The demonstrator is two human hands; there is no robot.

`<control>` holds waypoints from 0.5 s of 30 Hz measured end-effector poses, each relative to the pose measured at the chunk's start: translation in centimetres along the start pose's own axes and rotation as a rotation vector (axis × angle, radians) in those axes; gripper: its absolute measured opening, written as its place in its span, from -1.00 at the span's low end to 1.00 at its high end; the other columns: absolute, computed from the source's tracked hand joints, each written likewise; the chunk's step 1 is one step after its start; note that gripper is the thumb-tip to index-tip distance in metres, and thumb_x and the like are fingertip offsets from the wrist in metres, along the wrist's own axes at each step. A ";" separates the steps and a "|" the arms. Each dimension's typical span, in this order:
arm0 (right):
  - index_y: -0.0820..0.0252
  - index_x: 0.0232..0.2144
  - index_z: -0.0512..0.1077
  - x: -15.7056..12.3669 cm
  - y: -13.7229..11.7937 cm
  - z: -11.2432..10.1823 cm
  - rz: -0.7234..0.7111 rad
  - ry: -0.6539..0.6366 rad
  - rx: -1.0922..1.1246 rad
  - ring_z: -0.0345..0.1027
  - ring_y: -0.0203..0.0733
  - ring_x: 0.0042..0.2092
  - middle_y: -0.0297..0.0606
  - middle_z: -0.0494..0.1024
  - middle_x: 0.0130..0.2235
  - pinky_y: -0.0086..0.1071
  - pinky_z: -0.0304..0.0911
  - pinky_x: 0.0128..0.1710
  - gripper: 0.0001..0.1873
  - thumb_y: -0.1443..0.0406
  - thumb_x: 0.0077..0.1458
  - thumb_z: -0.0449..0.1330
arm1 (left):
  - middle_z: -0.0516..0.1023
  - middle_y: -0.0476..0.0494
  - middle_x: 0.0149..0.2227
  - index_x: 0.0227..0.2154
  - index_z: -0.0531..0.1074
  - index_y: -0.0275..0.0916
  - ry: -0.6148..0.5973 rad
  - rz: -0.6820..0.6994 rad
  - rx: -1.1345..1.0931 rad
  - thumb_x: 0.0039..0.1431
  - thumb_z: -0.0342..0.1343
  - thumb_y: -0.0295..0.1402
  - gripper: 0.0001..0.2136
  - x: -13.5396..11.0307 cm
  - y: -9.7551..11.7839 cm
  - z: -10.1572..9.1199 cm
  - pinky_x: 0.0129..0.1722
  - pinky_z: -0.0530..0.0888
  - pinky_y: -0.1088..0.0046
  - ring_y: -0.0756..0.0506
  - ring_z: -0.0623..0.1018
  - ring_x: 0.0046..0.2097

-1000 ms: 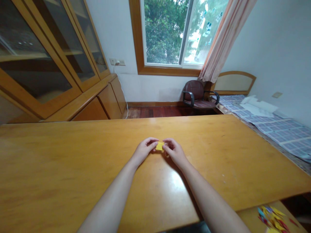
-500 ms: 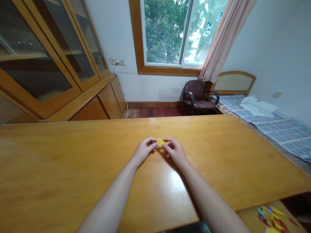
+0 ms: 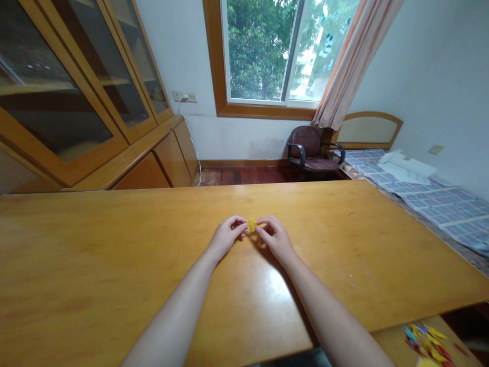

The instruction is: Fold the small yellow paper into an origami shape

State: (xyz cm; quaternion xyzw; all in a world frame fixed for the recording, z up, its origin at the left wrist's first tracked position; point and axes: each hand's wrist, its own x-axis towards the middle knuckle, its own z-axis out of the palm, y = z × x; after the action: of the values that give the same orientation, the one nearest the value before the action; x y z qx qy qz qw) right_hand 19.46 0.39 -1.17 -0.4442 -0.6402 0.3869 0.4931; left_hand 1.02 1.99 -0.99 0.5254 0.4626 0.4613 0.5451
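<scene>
A small folded yellow paper piece is held just above the wooden table, near its middle. My left hand pinches its left side with thumb and fingertips. My right hand pinches its right side the same way. Both hands are curled, fingertips meeting at the paper. Most of the paper is hidden between the fingers.
A pile of small coloured folded papers lies on a lower surface at the bottom right. Beyond the table stand a glass-door cabinet, a dark office chair under the window, and a bed at the right.
The yellow paper has been pressed narrower between the fingertips and raised slightly. Hands and arms have hardly shifted.
</scene>
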 end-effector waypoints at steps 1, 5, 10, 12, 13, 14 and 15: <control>0.17 -0.27 0.47 0.1 0.0 0.0 -0.030 0.008 -0.018 0.37 -0.29 -0.40 -0.28 0.47 -0.29 -0.42 0.31 -0.39 -0.85 0.23 0.12 0.22 | 0.54 -0.04 -0.46 -0.35 0.43 -0.28 0.001 0.002 0.005 -0.02 0.25 -0.19 -0.73 0.0 0.0 0.0 -0.44 0.40 0.50 0.01 0.48 -0.46; 0.16 -0.34 0.51 0.4 0.1 0.0 -0.141 0.017 -0.079 0.40 -0.18 -0.17 -0.20 0.49 -0.25 -0.33 0.32 -0.17 -0.88 0.25 0.14 0.20 | 0.53 -0.03 -0.45 -0.35 0.44 -0.28 0.019 0.007 0.013 -0.03 0.25 -0.20 -0.73 0.0 0.0 0.0 -0.45 0.40 0.51 0.01 0.48 -0.45; 0.17 -0.38 0.55 0.4 0.4 0.1 -0.102 -0.016 -0.057 0.41 -0.19 -0.19 -0.17 0.48 -0.23 -0.33 0.34 -0.19 -0.81 0.20 0.16 0.19 | 0.52 -0.03 -0.43 -0.32 0.46 -0.28 0.015 0.010 0.023 0.00 0.24 -0.18 -0.73 -0.1 0.2 0.0 -0.41 0.43 0.50 0.00 0.49 -0.42; 0.17 -0.39 0.56 0.4 0.4 0.0 -0.087 -0.009 -0.056 0.40 -0.18 -0.20 -0.18 0.49 -0.25 -0.33 0.32 -0.19 -0.79 0.18 0.15 0.20 | 0.53 -0.06 -0.38 -0.27 0.46 -0.27 0.017 0.020 0.016 0.02 0.23 -0.18 -0.71 -0.1 0.2 0.0 -0.38 0.46 0.47 -0.02 0.50 -0.38; 0.17 -0.39 0.56 0.4 0.3 0.0 -0.080 -0.007 -0.055 0.40 -0.18 -0.19 -0.18 0.49 -0.26 -0.33 0.32 -0.19 -0.79 0.18 0.14 0.21 | 0.53 -0.08 -0.34 -0.24 0.46 -0.27 0.022 0.032 0.017 0.02 0.22 -0.18 -0.70 -0.1 0.2 0.0 -0.35 0.48 0.45 -0.04 0.51 -0.34; 0.17 -0.39 0.57 0.5 0.2 -0.1 -0.070 -0.003 -0.048 0.40 -0.18 -0.19 -0.18 0.50 -0.27 -0.33 0.31 -0.18 -0.78 0.18 0.15 0.21 | 0.53 -0.11 -0.29 -0.21 0.46 -0.26 0.028 0.052 0.026 0.03 0.22 -0.19 -0.69 -0.1 0.1 0.0 -0.31 0.50 0.43 -0.06 0.52 -0.29; 0.18 -0.40 0.57 0.5 0.1 -0.2 -0.059 -0.002 -0.039 0.40 -0.18 -0.19 -0.18 0.50 -0.26 -0.34 0.30 -0.18 -0.77 0.17 0.15 0.20 | 0.53 -0.13 -0.24 -0.18 0.47 -0.25 0.035 0.078 0.044 0.03 0.22 -0.22 -0.70 -0.1 0.1 0.0 -0.26 0.51 0.41 -0.08 0.53 -0.23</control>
State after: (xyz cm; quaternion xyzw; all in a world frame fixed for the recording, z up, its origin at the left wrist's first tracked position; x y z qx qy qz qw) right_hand 19.59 0.89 -1.13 -0.4345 -0.6608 0.3602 0.4948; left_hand 1.00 1.88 -0.94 0.5469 0.4610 0.4811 0.5068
